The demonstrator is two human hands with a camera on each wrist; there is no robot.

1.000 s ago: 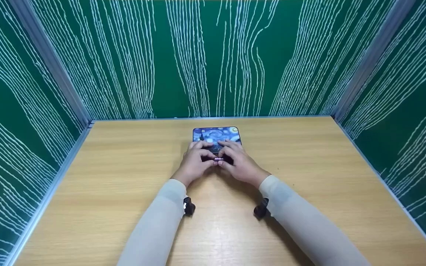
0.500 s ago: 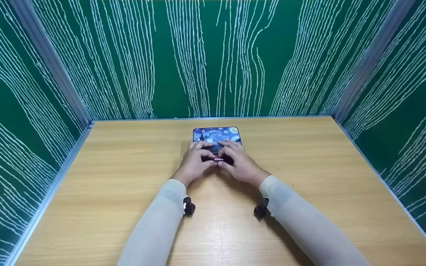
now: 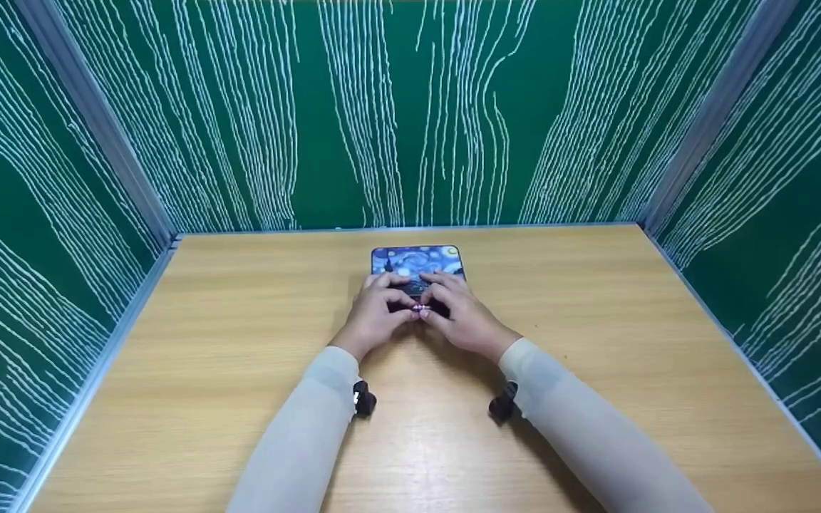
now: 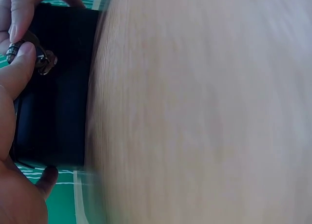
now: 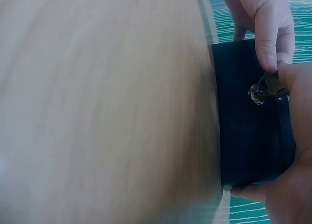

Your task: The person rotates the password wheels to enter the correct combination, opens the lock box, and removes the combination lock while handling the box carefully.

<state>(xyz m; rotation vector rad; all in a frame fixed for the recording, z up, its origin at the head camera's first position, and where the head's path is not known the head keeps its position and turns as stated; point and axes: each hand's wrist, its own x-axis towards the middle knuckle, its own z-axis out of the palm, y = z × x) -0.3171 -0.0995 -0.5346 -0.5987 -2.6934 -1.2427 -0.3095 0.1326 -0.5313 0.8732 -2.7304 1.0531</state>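
A black box (image 4: 58,112) with a blue swirling night-sky painting on its lid (image 3: 416,258) sits on the table. At its front hangs a small combination padlock (image 4: 13,50) with ridged dials, its shackle passing through a metal clasp (image 5: 257,93). My left hand (image 3: 376,313) pinches one end of the padlock between thumb and index finger, while its other fingers rest along the box's left side and lid. From the opposite side my right hand (image 3: 469,319) pinches the padlock's other end, its remaining fingers on the lid and right side. Fingertips partly hide the padlock.
Beneath everything is a wooden table (image 3: 239,370). Green panels (image 3: 439,114) with wavy white lines stand at the back and both sides, joined by metal posts (image 3: 703,107). Small black cameras are strapped at both wrists.
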